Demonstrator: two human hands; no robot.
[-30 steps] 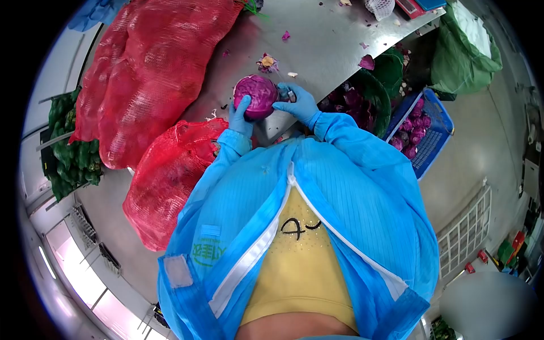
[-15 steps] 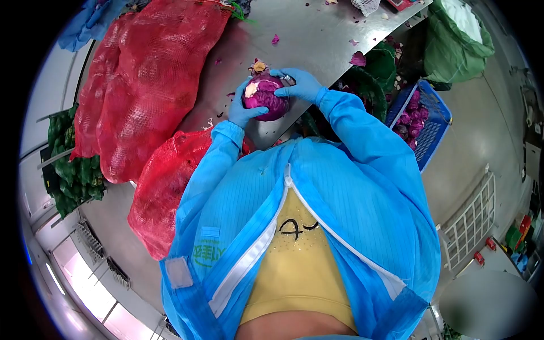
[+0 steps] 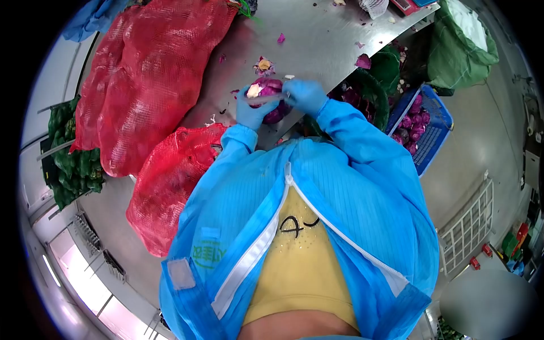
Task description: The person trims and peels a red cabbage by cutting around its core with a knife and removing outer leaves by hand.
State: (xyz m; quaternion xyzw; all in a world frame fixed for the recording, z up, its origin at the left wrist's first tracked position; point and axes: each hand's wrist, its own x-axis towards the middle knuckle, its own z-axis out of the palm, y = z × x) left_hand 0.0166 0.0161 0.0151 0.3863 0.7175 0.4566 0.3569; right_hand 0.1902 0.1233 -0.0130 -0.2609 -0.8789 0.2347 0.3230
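Observation:
A purple cabbage point(image 3: 274, 115) with a pale cut patch on top is held over the metal table. My left hand point(image 3: 252, 111), in a blue glove, is wrapped round its left and lower side. In my right hand point(image 3: 305, 96), also gloved, is the handle end of a knife point(image 3: 265, 99), whose blurred blade lies across the cabbage. Just beyond the cabbage, a cut piece of cabbage stem with purple leaf point(image 3: 264, 66) rests on the table.
Big red mesh sacks point(image 3: 158, 73) lie at the left, a smaller one point(image 3: 170, 181) nearer me. To the right are a dark green bin point(image 3: 378, 93) with purple leaves, a blue crate point(image 3: 432, 144) of purple cabbages and a green sack point(image 3: 462, 62). Leaf scraps dot the metal table point(image 3: 317, 42).
The cabbage has been turned, with its pale patch now facing up. My right hand has shifted from the cabbage's side, and the knife blade now shows across it.

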